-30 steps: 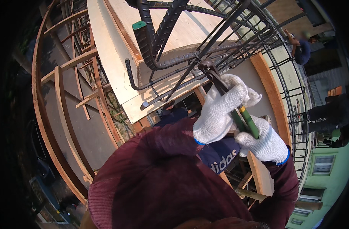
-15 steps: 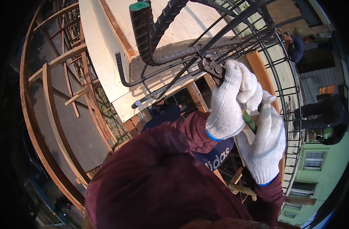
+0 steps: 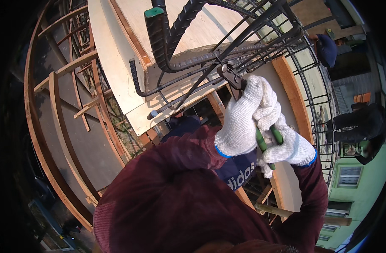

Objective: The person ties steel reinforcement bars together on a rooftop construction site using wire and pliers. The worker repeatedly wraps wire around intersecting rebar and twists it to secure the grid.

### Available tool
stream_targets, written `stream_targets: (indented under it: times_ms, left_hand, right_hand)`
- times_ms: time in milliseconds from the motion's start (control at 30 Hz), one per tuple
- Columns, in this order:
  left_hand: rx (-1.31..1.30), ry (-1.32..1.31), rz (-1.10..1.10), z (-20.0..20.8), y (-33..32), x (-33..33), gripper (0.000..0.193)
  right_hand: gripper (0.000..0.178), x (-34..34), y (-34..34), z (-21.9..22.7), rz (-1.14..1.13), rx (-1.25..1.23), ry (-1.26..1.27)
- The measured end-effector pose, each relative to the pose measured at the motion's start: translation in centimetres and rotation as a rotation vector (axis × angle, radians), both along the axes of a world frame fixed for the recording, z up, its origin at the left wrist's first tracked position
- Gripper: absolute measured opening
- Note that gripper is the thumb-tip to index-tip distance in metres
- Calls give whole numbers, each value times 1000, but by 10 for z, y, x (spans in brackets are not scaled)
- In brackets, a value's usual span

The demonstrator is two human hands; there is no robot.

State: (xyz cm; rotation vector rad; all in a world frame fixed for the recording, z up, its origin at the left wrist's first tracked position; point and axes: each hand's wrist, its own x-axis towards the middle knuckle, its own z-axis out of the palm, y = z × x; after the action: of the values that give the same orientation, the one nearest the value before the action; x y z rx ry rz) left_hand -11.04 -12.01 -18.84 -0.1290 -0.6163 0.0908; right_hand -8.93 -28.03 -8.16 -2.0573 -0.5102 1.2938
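My left hand (image 3: 242,118), in a white knit glove, is closed around the upper handles of the pincers (image 3: 232,79). The dark jaws of this tool sit against the rebar (image 3: 197,62), just below a spot where bars cross. Lower down, my right hand (image 3: 291,145), gloved the same way, wraps the green handle ends with its thumb toward me. Whether wire lies between the jaws is too small to tell. A thick bent bar with a green-painted end (image 3: 154,12) rises close by.
Pale plywood formwork (image 3: 136,111) lies left of the bars. A rebar mesh (image 3: 315,101) curves along the right side. Timber framing (image 3: 60,130) stands at far left. Other people are around: one below the formwork (image 3: 182,126), others at right (image 3: 355,122).
My right hand has moved up and turned inward along the handles, so more of their green ends shows. My left hand and the pincers have shifted slightly left and down.
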Motion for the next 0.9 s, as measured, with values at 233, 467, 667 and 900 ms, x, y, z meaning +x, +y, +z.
stream_targets:
  times_ms: [233, 467, 667, 900]
  left_hand:
    - [-20, 211, 239, 15, -8, 12, 36]
    - [180, 356, 41, 14, 6, -21, 36]
    - [42, 201, 112, 4, -2, 2, 47]
    - [22, 365, 236, 16, -10, 7, 34]
  right_hand:
    - [67, -35, 30, -27, 175, -285, -1657]
    - [31, 18, -17, -50, -53, 446, 799]
    - [73, -10, 10, 0, 203, 61, -900]
    - [53, -28, 27, -35, 86, -274, -1587]
